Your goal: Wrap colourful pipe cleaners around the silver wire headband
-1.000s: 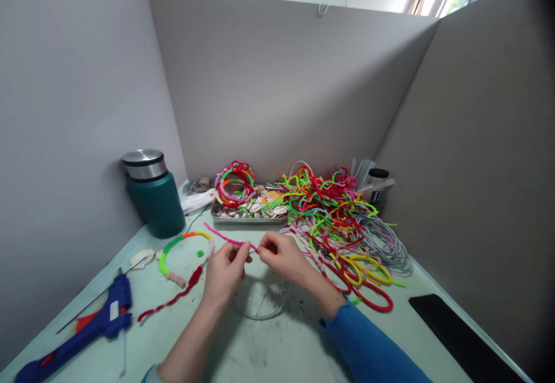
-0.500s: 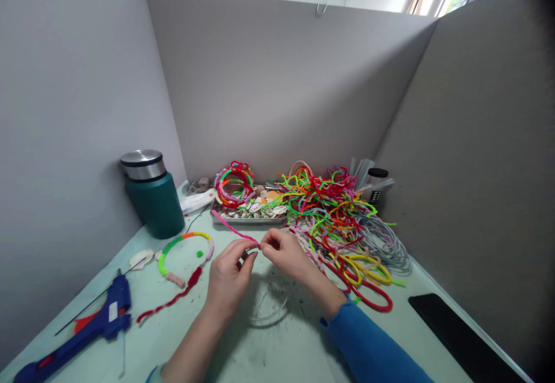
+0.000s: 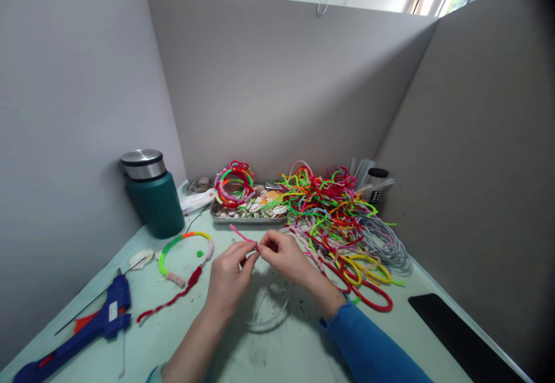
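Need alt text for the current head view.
The right hand pinches a pink fuzzy strand close by the left hand, over a pale green table. A blue glue gun, teal bottle and multicolored ring are on the left; a metal tray and a tangled heap of colorful strands sit behind.

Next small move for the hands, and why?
Probably wind in the loose tail of the pink strand with the right hand, the left hand steadying: both hands' fingertips meet at the strand's near end, while a short length sticks out free beyond them.
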### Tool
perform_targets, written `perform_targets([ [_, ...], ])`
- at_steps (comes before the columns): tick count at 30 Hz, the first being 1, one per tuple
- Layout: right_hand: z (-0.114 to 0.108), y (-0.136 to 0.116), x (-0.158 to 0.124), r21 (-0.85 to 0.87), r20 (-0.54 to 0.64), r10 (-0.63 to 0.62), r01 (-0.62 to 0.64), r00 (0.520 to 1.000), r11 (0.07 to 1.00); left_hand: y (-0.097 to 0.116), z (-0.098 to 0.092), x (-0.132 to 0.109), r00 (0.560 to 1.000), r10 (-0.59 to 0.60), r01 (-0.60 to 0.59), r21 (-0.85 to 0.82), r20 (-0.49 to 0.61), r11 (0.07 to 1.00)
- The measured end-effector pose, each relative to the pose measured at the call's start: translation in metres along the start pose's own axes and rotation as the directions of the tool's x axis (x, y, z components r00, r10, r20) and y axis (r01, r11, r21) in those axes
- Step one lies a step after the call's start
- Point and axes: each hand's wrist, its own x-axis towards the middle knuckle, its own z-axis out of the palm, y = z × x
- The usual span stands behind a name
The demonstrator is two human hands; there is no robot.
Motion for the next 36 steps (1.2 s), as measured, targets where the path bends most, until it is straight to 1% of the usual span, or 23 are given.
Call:
perform_targets([
  [5, -0.0014, -0.0028, -0.0010, 0.000, 0.018, -0.012, 0.012, 1.000, 1.000, -0.0008, 0.0009, -0.0003, 1.000, -0.004, 0.004, -0.026, 0.000, 1.000],
  [12, -0.0023, -0.0039, -0.0016, -0.004, 0.019, -0.019, 0.019, 1.000, 1.000, -0.0011, 0.0013, -0.0003, 1.000, 0.009, -0.010, 0.035, 0.001, 0.999],
  [23, -0.0027, -0.0034, -0.0020, 0.000, -0.005, -0.060, 0.060, 0.998, 0.998, -0.0009, 0.0003, 0.0012, 0.999, -0.043, 0.043, 0.005, 0.014, 0.999],
  [27, -0.0023, -0.0011, -0.0014, 0.026, -0.004, -0.076, 0.076, 0.997, 0.997, 0.0002, -0.0012, 0.0025, 0.995, -0.083, 0.086, -0.069, 0.046, 0.994],
  [29, -0.0024, -0.0001, -0.0010, 0.037, -0.002, -0.085, 0.085, 0.996, 0.996, 0.0000, -0.0018, 0.0037, 0.990, -0.122, 0.129, -0.103, 0.071, 0.986],
  [36, -0.0050, -0.0012, -0.0008, 0.073, 0.010, -0.114, 0.113, 0.993, 0.991, -0.0014, -0.0032, 0.0068, 0.949, -0.267, 0.298, -0.209, 0.167, 0.931],
])
